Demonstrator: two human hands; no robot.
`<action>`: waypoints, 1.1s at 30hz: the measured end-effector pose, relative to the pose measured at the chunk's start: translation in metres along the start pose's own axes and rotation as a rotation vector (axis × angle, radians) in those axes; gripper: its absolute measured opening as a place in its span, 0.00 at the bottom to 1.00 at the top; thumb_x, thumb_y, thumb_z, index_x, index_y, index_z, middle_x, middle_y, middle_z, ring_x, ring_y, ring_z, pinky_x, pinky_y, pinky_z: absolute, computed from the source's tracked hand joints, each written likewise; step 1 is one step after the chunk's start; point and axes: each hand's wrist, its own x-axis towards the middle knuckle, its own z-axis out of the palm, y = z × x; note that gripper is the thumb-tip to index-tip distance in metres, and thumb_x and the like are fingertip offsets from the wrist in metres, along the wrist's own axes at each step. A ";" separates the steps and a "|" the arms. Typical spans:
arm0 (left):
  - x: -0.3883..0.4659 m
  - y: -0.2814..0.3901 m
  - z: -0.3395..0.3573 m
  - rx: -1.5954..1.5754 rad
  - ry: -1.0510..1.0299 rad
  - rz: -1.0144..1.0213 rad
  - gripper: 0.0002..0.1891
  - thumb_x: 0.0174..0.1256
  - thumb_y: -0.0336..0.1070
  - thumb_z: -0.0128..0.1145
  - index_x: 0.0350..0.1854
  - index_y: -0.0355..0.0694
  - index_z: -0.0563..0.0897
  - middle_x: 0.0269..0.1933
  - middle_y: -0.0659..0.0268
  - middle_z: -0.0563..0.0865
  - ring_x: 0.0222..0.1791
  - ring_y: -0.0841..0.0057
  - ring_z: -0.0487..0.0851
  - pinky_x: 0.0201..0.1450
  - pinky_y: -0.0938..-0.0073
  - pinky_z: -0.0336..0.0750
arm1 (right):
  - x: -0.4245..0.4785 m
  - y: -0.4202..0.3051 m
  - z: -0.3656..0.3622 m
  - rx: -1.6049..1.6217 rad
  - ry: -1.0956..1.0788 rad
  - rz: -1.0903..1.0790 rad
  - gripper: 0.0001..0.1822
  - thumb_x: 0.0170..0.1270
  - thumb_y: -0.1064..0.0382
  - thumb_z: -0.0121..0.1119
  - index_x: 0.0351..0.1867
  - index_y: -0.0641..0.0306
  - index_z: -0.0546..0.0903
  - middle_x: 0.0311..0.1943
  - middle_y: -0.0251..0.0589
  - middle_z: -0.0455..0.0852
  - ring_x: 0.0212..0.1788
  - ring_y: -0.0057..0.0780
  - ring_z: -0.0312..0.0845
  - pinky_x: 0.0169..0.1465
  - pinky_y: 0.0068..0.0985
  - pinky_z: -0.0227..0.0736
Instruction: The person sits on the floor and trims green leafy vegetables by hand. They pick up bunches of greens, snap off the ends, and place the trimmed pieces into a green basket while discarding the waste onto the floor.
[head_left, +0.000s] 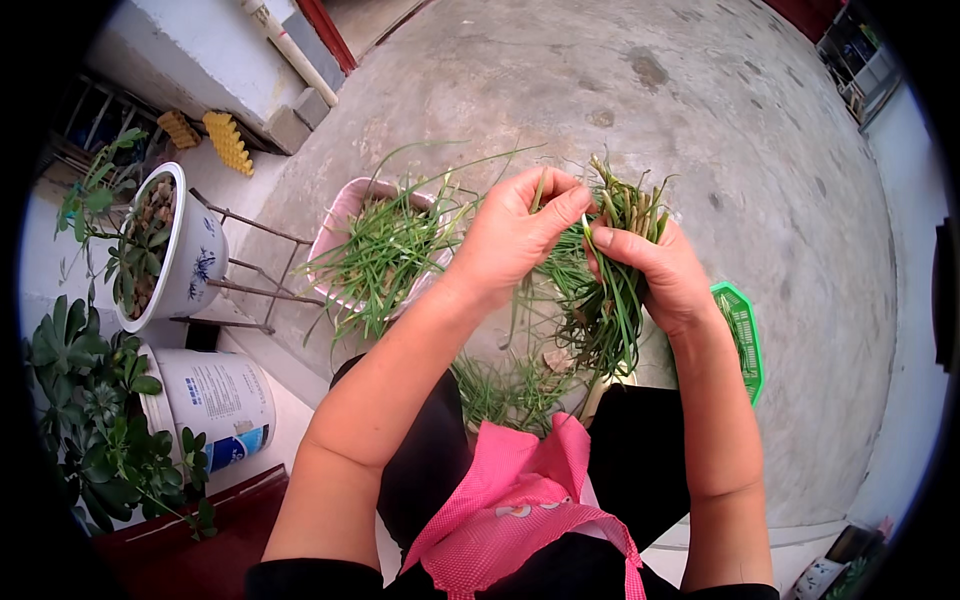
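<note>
My right hand (675, 277) grips a thick bunch of garlic chives or similar greens (619, 300), cut ends up and leaves hanging down. One stalk with a white end (586, 223) stands out between its thumb and the bunch. My left hand (525, 225) pinches at the tip of that stalk with thumb and forefinger; a thin withered strip (538, 191) shows between its fingers. Loose greens (502, 394) lie on the ground between my knees. To the left, a pink plastic basin (324, 281) is heaped with long greens (390, 255).
At the right, a green plastic basket (750, 349) holds some greens. A metal stand (259, 270) and a white flowerpot (199, 262) are at the left, above a white bucket (225, 397) and a leafy plant (97, 420). Concrete floor (787, 225) extends around. My lap has a pink apron (510, 517).
</note>
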 end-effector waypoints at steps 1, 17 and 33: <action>0.000 -0.004 -0.001 -0.065 -0.036 -0.019 0.07 0.67 0.38 0.54 0.35 0.40 0.75 0.25 0.78 0.71 0.18 0.94 0.60 0.18 0.88 0.54 | 0.001 0.001 0.001 -0.009 0.005 0.010 0.14 0.56 0.60 0.63 0.40 0.65 0.80 0.29 0.30 0.80 0.29 0.16 0.74 0.32 0.18 0.70; 0.002 -0.010 0.002 -0.070 0.120 0.073 0.10 0.62 0.38 0.60 0.37 0.39 0.75 0.23 0.77 0.73 0.16 0.93 0.62 0.17 0.88 0.54 | 0.007 0.008 0.005 -0.087 0.016 -0.041 0.14 0.57 0.57 0.64 0.37 0.64 0.80 0.29 0.33 0.83 0.29 0.17 0.74 0.32 0.18 0.70; -0.001 -0.007 0.005 -0.063 0.042 0.100 0.13 0.58 0.36 0.63 0.42 0.38 0.76 0.30 0.75 0.79 0.19 0.94 0.64 0.18 0.90 0.54 | 0.020 0.014 0.011 0.101 0.157 -0.177 0.17 0.62 0.56 0.60 0.47 0.65 0.78 0.30 0.32 0.82 0.28 0.16 0.75 0.30 0.17 0.70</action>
